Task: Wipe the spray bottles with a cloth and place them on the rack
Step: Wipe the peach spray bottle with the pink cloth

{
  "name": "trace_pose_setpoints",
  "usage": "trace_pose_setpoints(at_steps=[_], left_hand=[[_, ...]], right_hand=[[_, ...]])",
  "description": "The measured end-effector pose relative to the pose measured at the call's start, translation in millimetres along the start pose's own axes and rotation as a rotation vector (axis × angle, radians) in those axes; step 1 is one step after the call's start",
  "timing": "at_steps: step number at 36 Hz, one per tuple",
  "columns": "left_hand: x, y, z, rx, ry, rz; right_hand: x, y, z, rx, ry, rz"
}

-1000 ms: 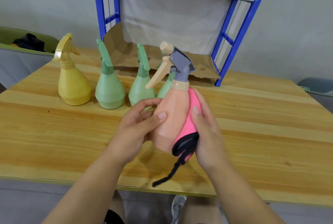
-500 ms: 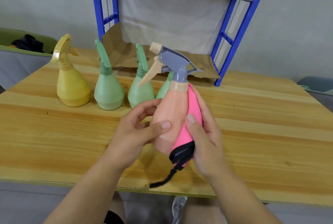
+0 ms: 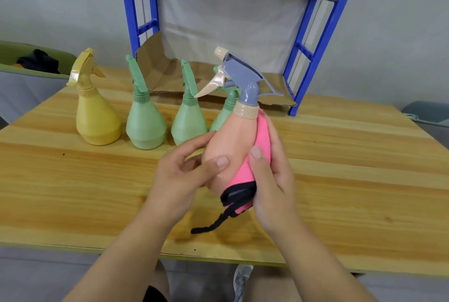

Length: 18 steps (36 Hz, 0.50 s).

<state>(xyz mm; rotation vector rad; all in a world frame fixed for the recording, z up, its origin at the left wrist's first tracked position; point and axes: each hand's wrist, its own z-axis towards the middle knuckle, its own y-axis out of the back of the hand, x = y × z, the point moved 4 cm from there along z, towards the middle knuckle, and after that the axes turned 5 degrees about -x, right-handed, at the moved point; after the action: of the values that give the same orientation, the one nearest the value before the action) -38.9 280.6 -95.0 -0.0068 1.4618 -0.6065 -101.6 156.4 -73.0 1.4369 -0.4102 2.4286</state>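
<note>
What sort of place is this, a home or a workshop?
Probably a plain workroom or practice setup rather than a lived-in home: a wooden table, a blue metal rack lined with cardboard, and spray bottles standing in a row.

The peach spray bottle [image 3: 228, 153] is wearing a grey-blue trigger head [image 3: 245, 78] with a cream collar, nozzle tip and lever. The pink cloth [image 3: 263, 143] is showing a black stitched edge and a black loop. A yellow spray bottle [image 3: 97, 119] is standing out beside three pale green spray bottles [image 3: 145, 124], each one colour all over. The rack [image 3: 313, 51] is showing bright blue posts and a silver bar, the cardboard [image 3: 165, 70] is looking plain brown, and the table [image 3: 340, 168] is displaying honey-toned wood grain with a green edge.
</note>
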Motion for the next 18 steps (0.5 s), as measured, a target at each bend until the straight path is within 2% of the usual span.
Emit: trace_pose_setpoints(at_steps=[3, 6, 9, 13, 18], left_hand=[[-4.6, 1.2, -0.7, -0.021, -0.043, -0.062], [-9.1, -1.4, -0.2, 0.037, -0.029, -0.118], [-15.0, -7.6, 1.2, 0.077, 0.014, -0.108], [-13.9, -12.0, 4.9, 0.042, 0.081, -0.048], [-14.4, -16.8, 5.8, 0.063, 0.098, 0.038]], right_hand=[[6.7, 2.8, 4.2, 0.074, 0.03, 0.067], [15.9, 3.9, 10.3, 0.117, 0.002, 0.182], [16.0, 8.3, 15.1, 0.031, -0.097, 0.25], [10.3, 10.9, 10.9, -0.101, -0.085, 0.244], [4.8, 8.8, 5.0, -0.101, -0.04, 0.127]])
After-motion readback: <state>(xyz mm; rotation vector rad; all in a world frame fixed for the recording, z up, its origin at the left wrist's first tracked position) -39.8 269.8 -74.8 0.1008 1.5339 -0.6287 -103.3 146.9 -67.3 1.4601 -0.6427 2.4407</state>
